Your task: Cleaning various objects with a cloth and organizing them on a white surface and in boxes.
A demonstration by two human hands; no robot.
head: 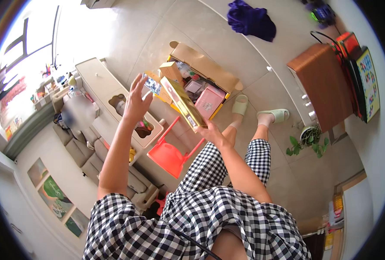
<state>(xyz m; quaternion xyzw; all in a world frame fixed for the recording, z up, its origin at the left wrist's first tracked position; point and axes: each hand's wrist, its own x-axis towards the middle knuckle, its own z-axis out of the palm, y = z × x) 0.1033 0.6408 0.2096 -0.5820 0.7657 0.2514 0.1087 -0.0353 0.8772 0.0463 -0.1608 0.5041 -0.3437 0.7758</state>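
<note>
My right hand (210, 132) grips the near end of a long, flat gold-and-pink box (183, 103), which is tilted up over a low container. Raised on the left, my left hand (136, 99) has its fingers apart and holds nothing; its fingertips are near a small blue-and-white patterned piece (152, 85). Below sits an open cardboard box (208, 70) with yellow edges and its lid folded back. Inside it are a pink box (210, 100), a small tan carton (171, 72) and several plastic-wrapped items. The held box hides part of the contents.
A red plastic chair (168, 156) stands close before me, beside a white play table (147, 138) with cutout bins. A purple cloth (251, 20) lies at the top. To the right are a wooden speaker-like box (322, 84) and a potted plant (310, 138). A sofa (96, 162) is at left.
</note>
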